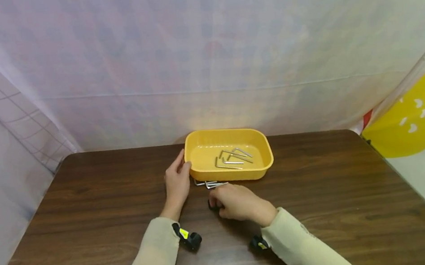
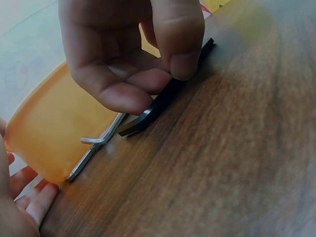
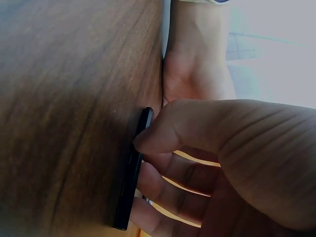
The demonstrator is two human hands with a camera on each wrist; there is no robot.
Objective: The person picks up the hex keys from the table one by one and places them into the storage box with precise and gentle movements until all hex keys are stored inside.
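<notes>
My right hand (image 1: 240, 203) pinches a black hex key (image 3: 132, 173) between thumb and fingers, low over the table, just in front of a yellow tray (image 1: 226, 175). In the left wrist view, the black key's short bent end points toward the lower left. My left hand (image 1: 177, 182) rests against the tray's left side, thumb at the front corner and fingers fairly straight along the wall. Several silver hex keys (image 1: 235, 162) lie inside the tray. More silver hex keys (image 1: 213, 184) lie on the table along its front wall, partly hidden by the tray and my right hand.
The brown wooden table (image 1: 86, 222) reaches back to a pale hanging curtain (image 1: 202, 61) close behind the tray. A yellow patterned shape (image 1: 407, 127) shows on the white surface beyond the table's right edge. Each wrist wears a small black camera (image 1: 190, 240).
</notes>
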